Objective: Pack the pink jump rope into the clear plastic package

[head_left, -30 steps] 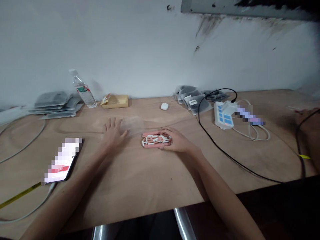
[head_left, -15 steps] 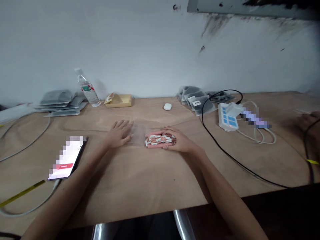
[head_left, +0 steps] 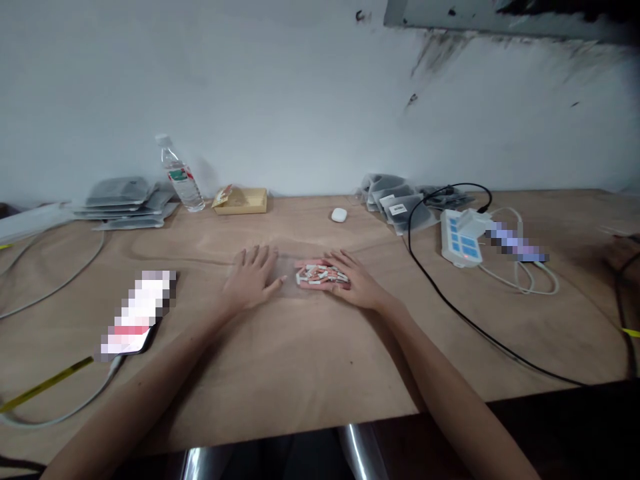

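A clear plastic bag lies on the table between my hands, its outline faint. Toward its right side is a bundle of small pink and white pieces, with longer pink strips along the edges; their exact kind is too small to make out. My left hand rests flat, fingers spread, on the bag's left part. Around the right end of the bundle curves my right hand, fingers along the far edge and thumb along the near edge, covering that end.
A lit phone with a white cable lies left. Behind are stacked grey packets, a water bottle, a yellow box, a white case and more packets. A power strip and black cable are right; another person's hand shows.
My left hand has shifted right, further onto the clear bag and nearer the bundle. My right hand stays at the bundle's right end. The view has shifted slightly.
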A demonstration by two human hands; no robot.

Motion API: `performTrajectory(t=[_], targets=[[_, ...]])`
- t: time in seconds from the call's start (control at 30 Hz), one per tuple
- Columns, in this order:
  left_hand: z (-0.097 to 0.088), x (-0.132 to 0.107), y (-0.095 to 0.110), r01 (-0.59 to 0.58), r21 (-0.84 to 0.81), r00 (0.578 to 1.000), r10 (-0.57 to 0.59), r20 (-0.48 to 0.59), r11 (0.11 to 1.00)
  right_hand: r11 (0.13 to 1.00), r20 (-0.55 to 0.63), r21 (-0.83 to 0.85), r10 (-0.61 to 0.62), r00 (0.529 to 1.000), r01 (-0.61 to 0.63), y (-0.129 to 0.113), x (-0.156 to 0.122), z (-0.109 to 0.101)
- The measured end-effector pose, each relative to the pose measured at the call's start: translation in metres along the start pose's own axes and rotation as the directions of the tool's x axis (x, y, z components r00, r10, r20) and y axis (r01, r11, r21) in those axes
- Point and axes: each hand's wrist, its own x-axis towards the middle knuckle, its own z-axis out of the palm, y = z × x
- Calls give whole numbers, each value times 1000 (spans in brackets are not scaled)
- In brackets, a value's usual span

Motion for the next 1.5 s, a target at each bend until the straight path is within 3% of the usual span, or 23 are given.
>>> performTrajectory(t=[0.3, 0.53, 0.77, 1.1, 1.5], targets=[[-3, 0, 8, 114, 48, 993, -115, 15, 992, 996, -30, -92, -14, 999, 11, -9, 3, -6], [-9, 0, 12, 118, 114, 992, -123, 41, 986, 996, -7, -77, -56, 998, 56, -7, 1, -7], [-8, -1, 7, 46, 69, 999, -48, 25, 997, 994, 28, 10, -110, 994, 110, -8, 1, -13], [-12, 1, 3, -36, 64, 993, 29, 112, 997, 999, -17, -16, -36, 999, 36, -11, 3, -4], [-12, 0, 1, -40, -33, 999, 40, -1, 999, 998, -5, 26, -62, 998, 62, -8, 5, -6]])
